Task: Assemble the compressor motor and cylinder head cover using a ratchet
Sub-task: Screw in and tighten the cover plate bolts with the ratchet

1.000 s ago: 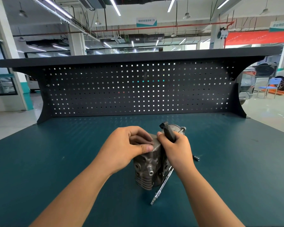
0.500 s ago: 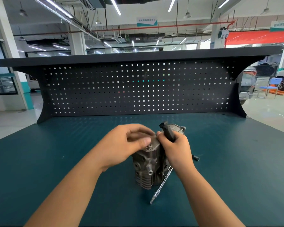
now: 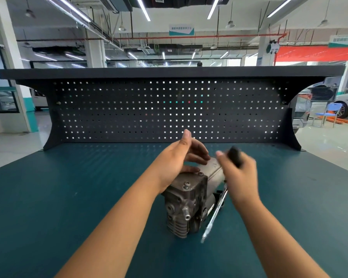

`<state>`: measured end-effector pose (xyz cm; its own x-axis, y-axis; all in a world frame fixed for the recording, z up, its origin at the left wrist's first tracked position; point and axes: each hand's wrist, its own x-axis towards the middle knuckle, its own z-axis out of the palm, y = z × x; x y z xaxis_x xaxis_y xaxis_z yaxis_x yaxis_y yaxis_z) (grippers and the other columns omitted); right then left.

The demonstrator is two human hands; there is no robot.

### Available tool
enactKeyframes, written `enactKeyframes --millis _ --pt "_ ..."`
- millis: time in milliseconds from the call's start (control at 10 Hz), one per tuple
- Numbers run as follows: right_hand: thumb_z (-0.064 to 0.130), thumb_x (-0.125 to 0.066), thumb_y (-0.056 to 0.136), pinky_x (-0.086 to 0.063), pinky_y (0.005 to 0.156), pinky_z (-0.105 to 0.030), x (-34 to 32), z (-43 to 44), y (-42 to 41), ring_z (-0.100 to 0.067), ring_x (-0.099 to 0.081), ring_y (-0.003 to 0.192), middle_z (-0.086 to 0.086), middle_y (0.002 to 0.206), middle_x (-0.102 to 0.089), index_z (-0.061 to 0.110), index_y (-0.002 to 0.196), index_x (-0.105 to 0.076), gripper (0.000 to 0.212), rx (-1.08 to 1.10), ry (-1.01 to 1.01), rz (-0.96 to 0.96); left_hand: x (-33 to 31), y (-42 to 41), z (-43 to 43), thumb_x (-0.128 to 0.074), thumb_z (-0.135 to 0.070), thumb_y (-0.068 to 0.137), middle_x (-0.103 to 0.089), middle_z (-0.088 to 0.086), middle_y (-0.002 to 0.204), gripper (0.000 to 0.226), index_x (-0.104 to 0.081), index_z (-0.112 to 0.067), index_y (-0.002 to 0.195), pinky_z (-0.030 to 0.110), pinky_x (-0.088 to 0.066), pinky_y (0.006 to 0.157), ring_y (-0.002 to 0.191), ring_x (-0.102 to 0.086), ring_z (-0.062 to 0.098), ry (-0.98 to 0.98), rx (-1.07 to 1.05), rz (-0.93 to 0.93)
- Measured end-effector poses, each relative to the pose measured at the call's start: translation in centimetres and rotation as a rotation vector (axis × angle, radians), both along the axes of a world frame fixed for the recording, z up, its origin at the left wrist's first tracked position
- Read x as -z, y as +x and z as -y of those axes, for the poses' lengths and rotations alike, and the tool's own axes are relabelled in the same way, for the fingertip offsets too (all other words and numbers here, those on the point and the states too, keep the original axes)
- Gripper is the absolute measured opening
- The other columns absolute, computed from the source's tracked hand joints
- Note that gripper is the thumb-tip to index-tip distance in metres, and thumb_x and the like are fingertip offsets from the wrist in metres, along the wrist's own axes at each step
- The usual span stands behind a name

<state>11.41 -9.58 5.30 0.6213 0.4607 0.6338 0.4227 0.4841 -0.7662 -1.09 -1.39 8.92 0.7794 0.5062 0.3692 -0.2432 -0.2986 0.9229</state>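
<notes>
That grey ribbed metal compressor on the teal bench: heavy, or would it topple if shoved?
Probably heavy for its size: the grey ribbed metal compressor looks like thick cast metal with bolts. It stands upright and fairly tall, so a shove near the top might tip it. Its blocky shape should not roll.

Motion blur smears the right hand point(image 3: 241, 178) and the dark object point(image 3: 235, 157) it grips.
</notes>
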Motion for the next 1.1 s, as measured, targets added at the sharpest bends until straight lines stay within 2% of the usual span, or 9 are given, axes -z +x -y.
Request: enactKeyframes --millis 100,200,300,400,500,600,700,800,1100 --pt "0.021 -0.056 0.075 -0.026 0.043 -0.017 -5.0 2.0 0.4 -0.009 -0.03 0.041 0.008 0.044 -0.036 0.018 0.052 -0.043 0.027 -0.096 0.264 -0.111 -0.2 0.3 0.1 -0.026 -0.069 0.075 -0.071 0.005 0.076 0.068 -0.063 -0.012 0.08 0.025 -0.052 0.073 0.078 -0.069 0.016 0.023 -0.063 -0.1" --pt "0.018 -0.047 0.079 -0.021 0.041 -0.02 -9.2 3.6 0.5 -0.012 -0.024 0.04 0.006 0.043 -0.031 0.023 0.046 -0.039 0.034 -0.421 0.596 -0.251 -0.4 0.3 0.1 -0.023 -0.069 0.077 -0.072 0.009 0.078 0.072 -0.064 -0.009 0.081 0.026 -0.055 0.076 0.079 -0.07 0.018 -0.002 -0.068 -0.13" --pt "0.017 -0.046 0.079 -0.019 0.04 -0.02 -16.2 5.9 9.5 -0.013 -0.021 0.04 0.006 0.042 -0.027 0.022 0.045 -0.036 0.036 -0.535 0.705 -0.35 -0.5 0.1 0.0 -0.025 -0.067 0.08 -0.073 0.009 0.09 0.07 -0.064 -0.01 0.092 0.031 -0.053 0.085 0.086 -0.069 0.018 0.007 -0.029 -0.128" --pt "0.016 -0.046 0.076 -0.016 0.039 -0.019 -17.6 7.3 13.8 -0.013 -0.019 0.037 0.005 0.041 -0.024 0.02 0.043 -0.034 0.035 -0.577 0.922 -0.567 -0.6 -0.4 0.1 -0.037 -0.069 0.078 -0.072 0.007 0.098 0.065 -0.067 -0.015 0.099 0.036 -0.05 0.094 0.095 -0.067 0.022 0.068 0.03 -0.131" --pt "0.016 -0.045 0.072 -0.013 0.037 -0.018 -16.8 7.5 14.0 -0.012 -0.017 0.035 0.005 0.039 -0.021 0.018 0.041 -0.031 0.034 -0.605 0.99 -0.652 -0.2 -0.9 0.3 -0.059 -0.054 0.082 -0.073 0.004 0.087 0.035 -0.072 -0.022 0.088 0.04 -0.049 0.092 0.089 -0.068 0.024 0.054 0.117 -0.081" --pt "0.017 -0.04 0.065 -0.007 0.037 -0.016 -12.7 2.5 2.2 -0.012 -0.013 0.031 0.004 0.037 -0.016 0.015 0.039 -0.027 0.03 -0.79 1.061 -0.959 0.1 -1.1 0.2 -0.063 -0.031 0.086 -0.071 -0.001 0.076 0.014 -0.074 -0.024 0.081 0.039 -0.048 0.089 0.076 -0.066 0.014 0.002 0.149 0.018" --pt "0.018 -0.04 0.065 -0.007 0.035 -0.017 -12.5 1.3 -1.5 -0.011 -0.014 0.031 0.005 0.037 -0.016 0.015 0.039 -0.027 0.03 -0.894 0.945 -0.878 -0.2 -1.4 0.3 -0.055 -0.023 0.09 -0.071 -0.005 0.074 0.02 -0.074 -0.026 0.086 0.022 -0.051 0.076 0.073 -0.064 0.009 0.057 0.211 0.002" --pt "0.019 -0.041 0.066 -0.007 0.035 -0.018 -12.0 0.8 -0.7 -0.011 -0.014 0.03 0.004 0.036 -0.016 0.015 0.038 -0.028 0.031 -0.931 0.981 -0.979 -0.5 -1.5 0.1 -0.053 -0.019 0.089 -0.069 -0.005 0.071 0.022 -0.073 -0.024 0.08 0.017 -0.048 0.071 0.07 -0.063 0.008 0.072 0.206 -0.007" --pt "0.019 -0.042 0.068 -0.007 0.035 -0.018 -11.1 -0.4 -0.5 -0.011 -0.014 0.03 0.004 0.036 -0.017 0.014 0.039 -0.028 0.032 -0.985 0.992 -1.017 0.0 -1.6 -0.3 -0.056 -0.017 0.085 -0.067 0.002 0.066 0.014 -0.065 -0.01 0.076 0.021 -0.05 0.067 0.064 -0.062 0.013 0.062 0.187 0.001"
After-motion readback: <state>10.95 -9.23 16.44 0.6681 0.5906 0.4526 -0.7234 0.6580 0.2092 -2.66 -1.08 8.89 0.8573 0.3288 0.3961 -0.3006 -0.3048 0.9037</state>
